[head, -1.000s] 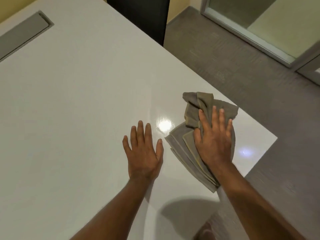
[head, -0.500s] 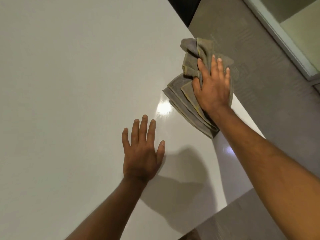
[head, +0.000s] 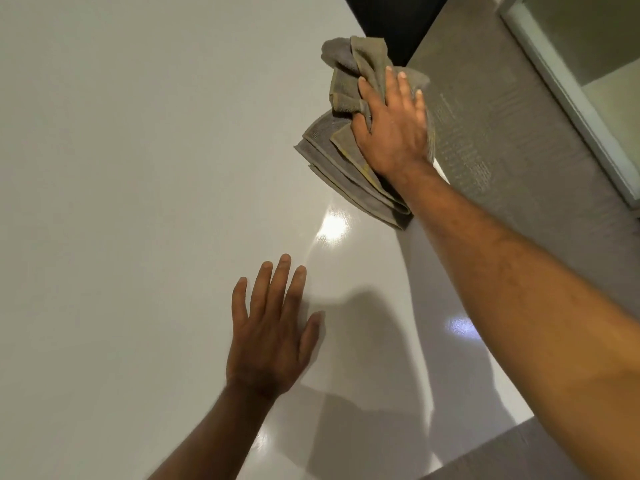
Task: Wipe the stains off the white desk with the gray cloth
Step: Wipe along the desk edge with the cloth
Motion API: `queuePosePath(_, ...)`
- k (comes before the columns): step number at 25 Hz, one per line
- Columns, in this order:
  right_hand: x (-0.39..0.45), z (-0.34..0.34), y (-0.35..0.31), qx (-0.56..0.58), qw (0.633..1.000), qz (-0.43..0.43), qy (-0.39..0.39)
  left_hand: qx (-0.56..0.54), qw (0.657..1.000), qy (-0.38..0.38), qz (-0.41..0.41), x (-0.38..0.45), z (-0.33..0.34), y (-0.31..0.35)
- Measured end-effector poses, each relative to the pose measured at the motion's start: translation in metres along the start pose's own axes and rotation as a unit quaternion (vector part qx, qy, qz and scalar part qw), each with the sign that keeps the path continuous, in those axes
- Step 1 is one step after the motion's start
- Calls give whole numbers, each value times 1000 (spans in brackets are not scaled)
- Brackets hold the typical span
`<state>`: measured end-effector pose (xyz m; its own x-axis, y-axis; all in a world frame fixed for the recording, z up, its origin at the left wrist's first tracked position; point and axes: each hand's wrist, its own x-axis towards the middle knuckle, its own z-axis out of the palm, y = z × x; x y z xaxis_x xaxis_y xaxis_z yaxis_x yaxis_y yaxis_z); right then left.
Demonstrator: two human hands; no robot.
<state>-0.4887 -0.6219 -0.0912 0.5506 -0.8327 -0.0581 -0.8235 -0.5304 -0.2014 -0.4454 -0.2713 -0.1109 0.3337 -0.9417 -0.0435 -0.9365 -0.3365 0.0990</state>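
Observation:
The glossy white desk point(head: 138, 202) fills most of the view. A crumpled gray cloth point(head: 346, 157) lies at the desk's right edge, far from me. My right hand point(head: 393, 128) presses flat on top of the cloth with the arm stretched out, fingers spread over its folds. Nearer to me, my left hand point(head: 273, 327) rests palm down on the bare desk with fingers apart, holding nothing. No stains stand out on the shiny surface; only light reflections show.
Gray carpet floor point(head: 512, 150) runs along the desk's right edge. A dark chair back point(head: 391, 19) stands beyond the far right edge. A pale framed glass panel point(head: 588, 81) is at the upper right.
My right hand has pushed the cloth farther away along the desk's right edge. The left hand has stayed flat on the desk. The view has shifted forward.

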Motion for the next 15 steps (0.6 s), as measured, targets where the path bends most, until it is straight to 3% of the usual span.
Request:
queuePosePath(8, -30, -4, 9, 23, 993, -110, -41, 17, 999, -44, -13, 2, -8, 4)
queuePosePath(15, -172, 11, -10, 38, 996, -72, -23, 27, 998, -59, -19, -1, -9, 5)
